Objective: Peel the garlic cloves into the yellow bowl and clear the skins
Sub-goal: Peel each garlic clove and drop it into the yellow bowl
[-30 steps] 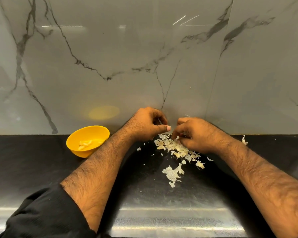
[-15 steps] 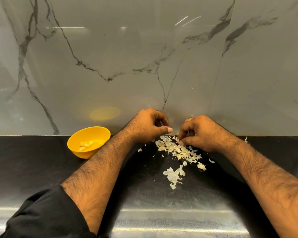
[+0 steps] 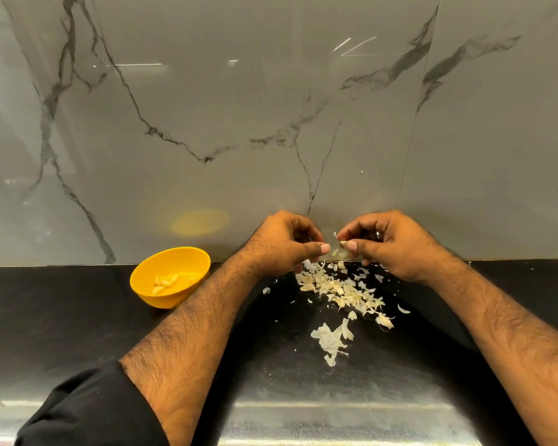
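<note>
A yellow bowl (image 3: pixel 149 278) with several peeled cloves (image 3: pixel 165 281) in it stands on the black counter at the left. Both my hands hover above a pile of garlic skins (image 3: pixel 339 291) near the wall. My right hand (image 3: pixel 390 246) pinches a small garlic clove (image 3: pixel 342 244) between thumb and fingertips. My left hand (image 3: pixel 284 246) has curled fingers, and its thumb tip reaches toward the clove; whether it holds anything is hidden. A larger piece of skin (image 3: pixel 331 341) lies nearer to me.
The black counter (image 3: pixel 62 317) meets a grey marble wall (image 3: pixel 271 123) just behind my hands. Stray skin flakes (image 3: pixel 403 309) lie right of the pile. A shiny metal strip (image 3: pixel 335 420) runs along the counter's front edge. A black sleeve (image 3: pixel 87 410) covers my left upper arm.
Both hands have lifted slightly off the skin pile and moved a little apart, with the clove now visible at my right fingertips. The bowl has not moved.
</note>
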Motion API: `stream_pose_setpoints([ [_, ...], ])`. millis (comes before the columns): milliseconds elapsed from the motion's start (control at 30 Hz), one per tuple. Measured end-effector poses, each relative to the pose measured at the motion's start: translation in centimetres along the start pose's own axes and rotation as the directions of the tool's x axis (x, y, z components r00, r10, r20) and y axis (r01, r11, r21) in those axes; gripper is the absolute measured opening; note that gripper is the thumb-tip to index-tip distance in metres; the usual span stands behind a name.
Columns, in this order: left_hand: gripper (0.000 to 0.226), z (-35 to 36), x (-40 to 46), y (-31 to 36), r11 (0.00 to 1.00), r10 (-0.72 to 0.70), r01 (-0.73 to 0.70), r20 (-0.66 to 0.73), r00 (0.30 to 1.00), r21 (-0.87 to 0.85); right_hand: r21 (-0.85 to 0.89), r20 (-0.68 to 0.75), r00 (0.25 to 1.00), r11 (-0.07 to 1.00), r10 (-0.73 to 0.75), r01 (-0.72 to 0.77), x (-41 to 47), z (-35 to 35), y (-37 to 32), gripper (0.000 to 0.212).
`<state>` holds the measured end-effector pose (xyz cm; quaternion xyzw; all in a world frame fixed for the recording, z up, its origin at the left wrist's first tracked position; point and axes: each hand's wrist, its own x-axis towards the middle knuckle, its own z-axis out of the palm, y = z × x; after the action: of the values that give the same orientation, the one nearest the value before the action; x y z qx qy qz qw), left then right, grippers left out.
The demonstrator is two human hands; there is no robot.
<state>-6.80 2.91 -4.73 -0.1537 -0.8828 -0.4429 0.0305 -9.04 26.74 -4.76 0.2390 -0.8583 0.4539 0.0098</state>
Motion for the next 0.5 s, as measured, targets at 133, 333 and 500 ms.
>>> stream_pose_setpoints([
  [133,0.018,0.52,0.07,0.10,0.997,-0.002,0.001,-0.005,1.000,-0.074,0.142,-0.014,1.000,0.990,-0.001,0.003,0.14,0.14,-0.36,0.023],
  [333,0.019,0.50,0.10,0.17,0.993,0.004,-0.003,0.008,1.000,-0.114,0.137,-0.039,0.999,0.991,0.002,0.004,0.18,0.13,-0.32,0.022],
  [500,0.021,0.68,0.03,0.32,0.989,0.009,-0.010,-0.009,1.000,-0.149,0.118,-0.042,0.999,0.993,-0.025,0.029,0.09,0.07,-0.42,0.019],
])
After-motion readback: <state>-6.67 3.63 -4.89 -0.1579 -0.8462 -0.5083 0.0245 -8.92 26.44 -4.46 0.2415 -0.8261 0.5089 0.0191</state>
